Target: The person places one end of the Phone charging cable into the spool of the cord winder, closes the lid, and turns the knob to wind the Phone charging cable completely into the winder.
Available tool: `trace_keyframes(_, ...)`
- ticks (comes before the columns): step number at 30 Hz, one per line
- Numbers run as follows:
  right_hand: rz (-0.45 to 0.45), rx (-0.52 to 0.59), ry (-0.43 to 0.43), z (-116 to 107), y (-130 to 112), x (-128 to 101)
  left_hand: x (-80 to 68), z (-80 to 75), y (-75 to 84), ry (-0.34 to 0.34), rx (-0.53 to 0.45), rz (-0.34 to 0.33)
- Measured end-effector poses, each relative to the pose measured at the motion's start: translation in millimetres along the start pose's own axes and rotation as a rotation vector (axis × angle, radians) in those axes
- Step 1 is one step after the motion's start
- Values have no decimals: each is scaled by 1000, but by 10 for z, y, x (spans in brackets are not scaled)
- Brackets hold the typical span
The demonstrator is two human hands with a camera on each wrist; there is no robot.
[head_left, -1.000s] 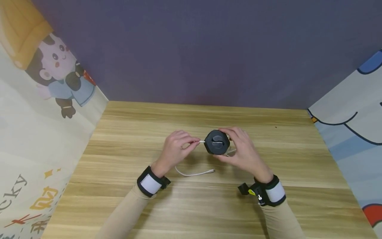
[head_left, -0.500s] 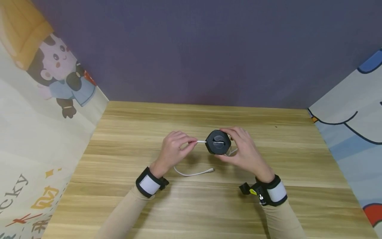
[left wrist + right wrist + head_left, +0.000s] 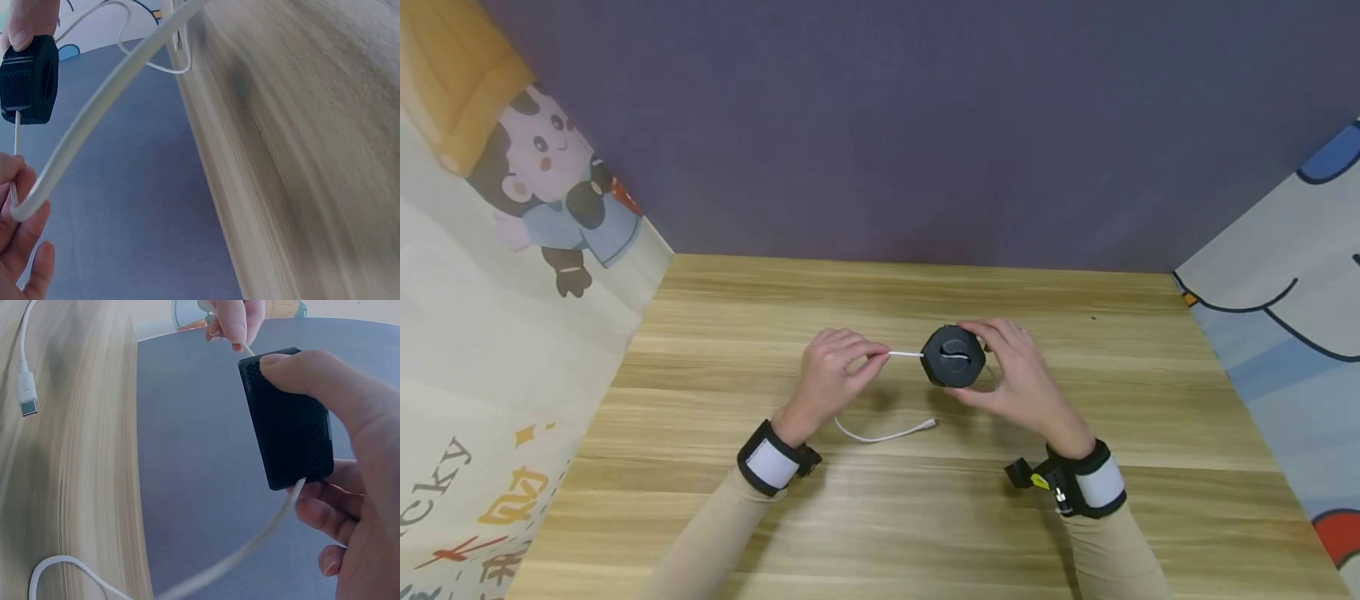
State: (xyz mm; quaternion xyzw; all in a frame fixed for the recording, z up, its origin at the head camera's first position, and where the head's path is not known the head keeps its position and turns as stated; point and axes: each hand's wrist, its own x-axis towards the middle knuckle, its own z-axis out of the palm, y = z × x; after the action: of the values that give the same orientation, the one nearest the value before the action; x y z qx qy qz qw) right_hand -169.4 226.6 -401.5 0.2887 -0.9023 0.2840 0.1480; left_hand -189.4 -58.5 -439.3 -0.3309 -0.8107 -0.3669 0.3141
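Note:
Thumb and fingertips of the left hand pinch a white charging cable, just left of a black hexagonal cable winder. The right hand grips that winder by opposite edges, its thumb along the near side in the head view. A bit of cable shows in the winder's curved centre slot. In the right wrist view, cable leaves the winder at both ends, and the right thumb presses on its side. The loose cable end with a USB-C plug lies below the hands.
A wood-grain table lies under both hands. Behind it rises a dark blue-grey panel. Printed cartoon sheets stand at the left and right sides. A tiny dark speck is at the back right of the table.
The left hand has shifted slightly left, while the right hand and winder have moved slightly right. A longer stretch of white cable shows between the left fingertips and the winder.

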Motion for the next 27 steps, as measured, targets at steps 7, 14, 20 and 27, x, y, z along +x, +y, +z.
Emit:
trace_keyframes(7, 12, -2, -4, -5, 16, -9, -21, -26, -23, 1, 13, -5)
trace_keyframes(14, 14, -5, 3, 1, 40, -25, -36, -35, -45, -3, 17, -13)
trace_keyframes(20, 28, -1, 14, -14, 56, -42, -65, -65, -77, 10, 15, -32)
trace_keyframes(27, 42, -4, 7, -23, 57, -45, -84, -92, -96, 0, 19, -36)
